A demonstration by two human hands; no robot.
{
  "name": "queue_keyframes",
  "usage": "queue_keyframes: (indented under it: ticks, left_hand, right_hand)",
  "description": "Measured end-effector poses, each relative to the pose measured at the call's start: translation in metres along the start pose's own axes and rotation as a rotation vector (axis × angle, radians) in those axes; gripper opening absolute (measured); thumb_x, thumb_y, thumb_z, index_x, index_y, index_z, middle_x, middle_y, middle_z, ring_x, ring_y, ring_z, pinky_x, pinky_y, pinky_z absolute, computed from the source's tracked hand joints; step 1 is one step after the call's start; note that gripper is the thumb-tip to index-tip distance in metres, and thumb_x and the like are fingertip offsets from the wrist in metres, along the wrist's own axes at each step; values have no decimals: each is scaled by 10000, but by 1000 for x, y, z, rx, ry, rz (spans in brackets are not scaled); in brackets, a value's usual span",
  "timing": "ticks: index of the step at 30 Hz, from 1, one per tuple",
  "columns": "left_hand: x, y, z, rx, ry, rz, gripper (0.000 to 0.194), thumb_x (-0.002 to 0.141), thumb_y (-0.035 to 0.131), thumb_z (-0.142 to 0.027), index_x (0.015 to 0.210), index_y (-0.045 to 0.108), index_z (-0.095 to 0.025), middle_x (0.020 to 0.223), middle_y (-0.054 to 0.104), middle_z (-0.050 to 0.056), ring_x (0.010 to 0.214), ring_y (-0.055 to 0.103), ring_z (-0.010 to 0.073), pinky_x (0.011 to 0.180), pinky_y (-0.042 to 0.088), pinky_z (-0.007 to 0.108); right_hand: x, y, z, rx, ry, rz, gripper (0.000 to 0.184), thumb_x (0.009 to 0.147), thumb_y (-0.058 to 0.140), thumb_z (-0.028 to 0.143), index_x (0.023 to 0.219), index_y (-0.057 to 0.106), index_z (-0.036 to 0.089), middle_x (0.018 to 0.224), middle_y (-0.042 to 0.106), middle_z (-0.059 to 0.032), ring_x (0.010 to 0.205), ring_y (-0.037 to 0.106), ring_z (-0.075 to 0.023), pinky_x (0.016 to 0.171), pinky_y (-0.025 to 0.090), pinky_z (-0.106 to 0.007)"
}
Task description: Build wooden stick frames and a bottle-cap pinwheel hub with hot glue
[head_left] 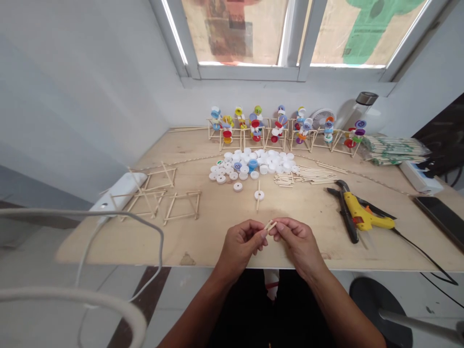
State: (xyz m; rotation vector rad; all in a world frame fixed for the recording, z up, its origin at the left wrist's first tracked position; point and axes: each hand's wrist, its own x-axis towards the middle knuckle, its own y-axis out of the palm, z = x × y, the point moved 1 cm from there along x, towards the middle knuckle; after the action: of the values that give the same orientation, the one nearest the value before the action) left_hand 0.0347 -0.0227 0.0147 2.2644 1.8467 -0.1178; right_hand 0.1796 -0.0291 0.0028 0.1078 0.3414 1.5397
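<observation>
Near the table's front edge, my left hand (pixel 250 237) and my right hand (pixel 292 237) meet, each pinching a short wooden stick (pixel 269 224) between thumb and fingers. The two stick ends lie side by side; whether they touch is too small to tell. Just beyond my hands, a white bottle cap (pixel 259 195) lies on the table with a thin wooden stick passing through or across its middle. Farther back spreads a heap of mostly white bottle caps (pixel 268 162). To its right is a pile of short wooden sticks (pixel 308 175).
A yellow glue gun (pixel 366 212) lies at right with black pliers (pixel 346 212), near a black phone (pixel 440 215). Stick frames (pixel 181 205) stand at left by a white power strip (pixel 119 193). Finished-looking frames with coloured caps (pixel 255 128), a fan (pixel 324 118) and a bottle (pixel 358 111) line the back.
</observation>
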Motion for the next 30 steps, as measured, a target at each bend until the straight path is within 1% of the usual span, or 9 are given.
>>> queue_keyframes:
  ticks: [3,8,14,17,20,22,24,27,30]
  left_hand:
    - [1,-1,1,4,-14,18,239,707,670,-363,755,628,-132,551,585,-3,480,475,85,444,363,195]
    - [3,-2,2,29,-22,61,257,717,658,-386,746,630,-132,553,589,4,478,480,88,440,362,195]
    - [3,1,2,40,-35,107,231,725,654,-365,736,616,-137,535,576,-11,452,441,69,442,345,187]
    - [4,2,3,47,-43,93,242,720,654,-375,744,604,-139,534,579,-11,470,463,79,444,345,188]
    - [5,1,4,33,-39,45,251,707,661,-379,757,597,-141,526,582,-9,463,466,84,433,341,191]
    - [5,0,5,27,-40,10,253,702,662,-381,751,593,-143,517,576,-12,455,456,84,425,333,192]
    - [5,-2,5,24,-48,-16,250,703,658,-383,746,588,-146,509,562,-20,453,442,81,425,324,193]
    - [5,-4,5,8,-63,-45,261,699,659,-393,757,582,-151,495,540,-33,446,418,78,431,312,195]
    - [7,-5,6,-17,-70,-57,287,691,663,-419,761,578,-154,485,523,-41,436,400,75,429,297,197]
  right_hand:
    - [0,-1,1,-27,-2,20,189,755,662,356,835,710,192,700,683,-21,614,533,-111,624,427,-246]
    - [2,-1,3,-114,-35,10,215,760,642,372,835,688,176,701,668,-23,605,530,-118,621,436,-254]
    - [4,0,1,-263,-115,6,200,792,585,363,736,625,175,607,578,14,575,485,-109,572,395,-235]
    - [4,-2,-1,-307,-131,-6,206,804,561,362,748,620,173,613,581,12,565,486,-109,560,391,-234]
    - [4,-11,4,-382,-172,-60,219,821,540,359,810,646,169,646,611,-9,591,510,-123,586,409,-249]
    - [2,-25,13,-460,-232,-139,226,828,534,356,876,659,174,697,639,-29,647,546,-144,646,434,-275]
    - [-2,-45,26,-572,-311,-252,230,830,532,350,935,653,185,774,663,-50,718,580,-169,708,452,-306]
    - [-9,-88,48,-876,-470,-454,236,842,505,343,971,639,198,883,676,-72,786,602,-191,739,468,-329]
    - [-16,-139,62,-1252,-641,-547,262,838,478,333,998,631,192,977,664,-95,860,606,-223,786,471,-371]
